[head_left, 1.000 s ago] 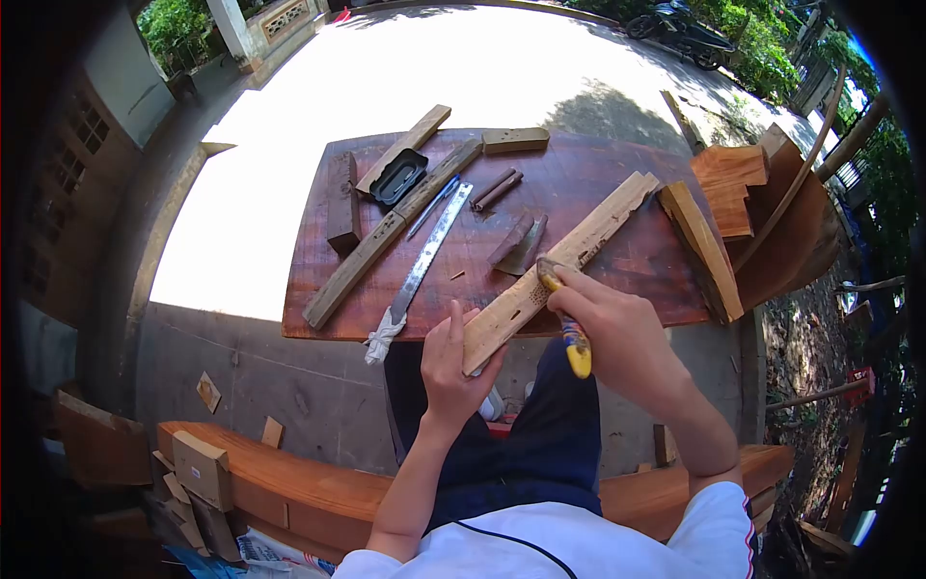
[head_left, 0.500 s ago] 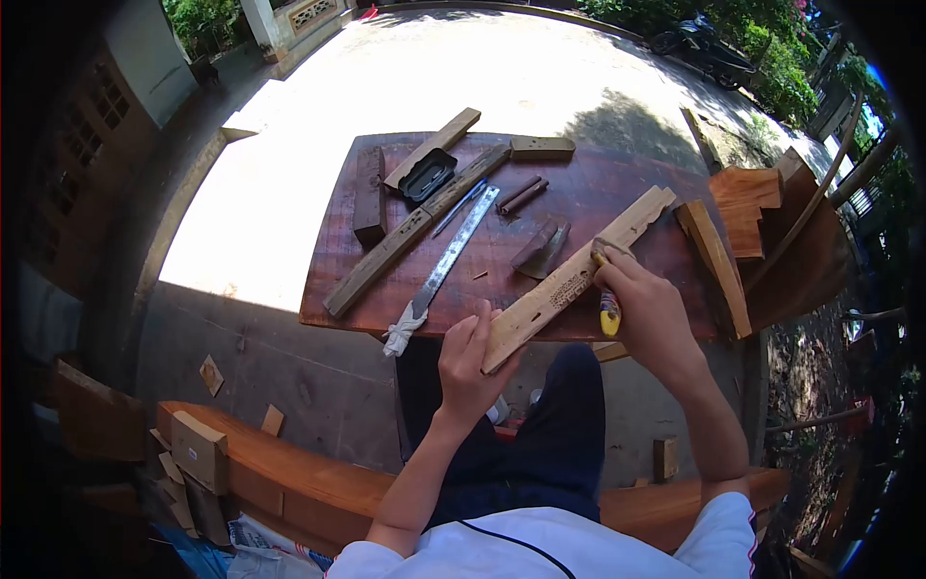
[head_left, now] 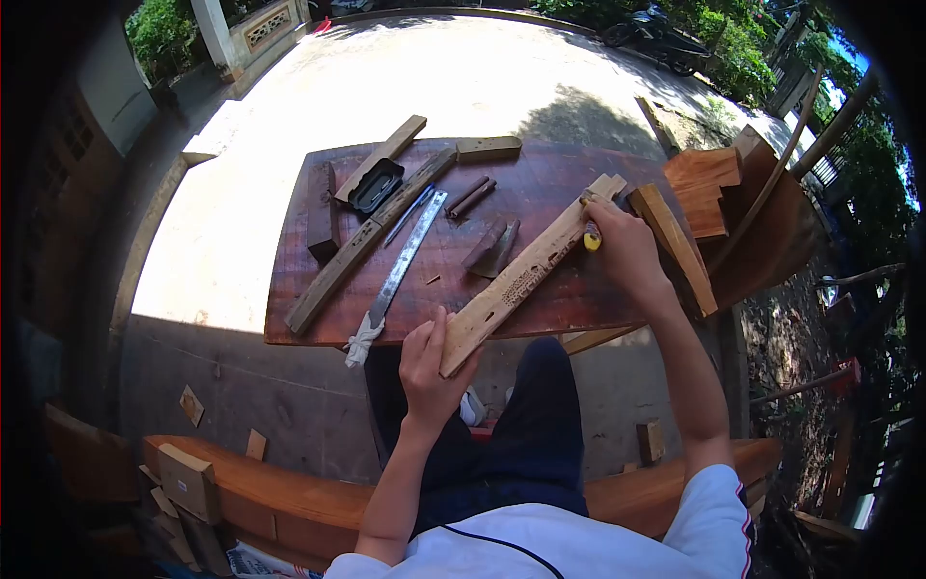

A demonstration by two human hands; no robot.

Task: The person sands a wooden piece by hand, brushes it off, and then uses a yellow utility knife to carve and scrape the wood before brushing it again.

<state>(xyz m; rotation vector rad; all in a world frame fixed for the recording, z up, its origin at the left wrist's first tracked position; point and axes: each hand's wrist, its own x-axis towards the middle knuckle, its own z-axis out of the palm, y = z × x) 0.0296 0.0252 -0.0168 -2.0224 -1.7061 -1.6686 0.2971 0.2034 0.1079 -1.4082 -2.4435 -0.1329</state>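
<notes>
We note an outdoor paved yard beside a building, used as a makeshift woodworking spot. We record cut wood pieces [head_left: 333,270] and a metal blade with a cloth-wrapped end [head_left: 408,258] on a wooden table [head_left: 569,299]. We observe a parked motorbike [head_left: 656,41] and green shrubs [head_left: 738,48] at the far edge, strong sunlight on the paving [head_left: 386,72], and offcuts [head_left: 192,405] on the ground.

Beyond you lies a pale paved yard [head_left: 386,72] in glaring sunlight, while grey shaded concrete flooring [head_left: 280,405] surrounds you. To your left stands a pale wall [head_left: 96,68] above dark lattice windows [head_left: 72,135]. Behind a dark reddish-brown wooden table [head_left: 540,193], a black motorbike [head_left: 656,41] stands beside green bushes [head_left: 738,48].
</notes>
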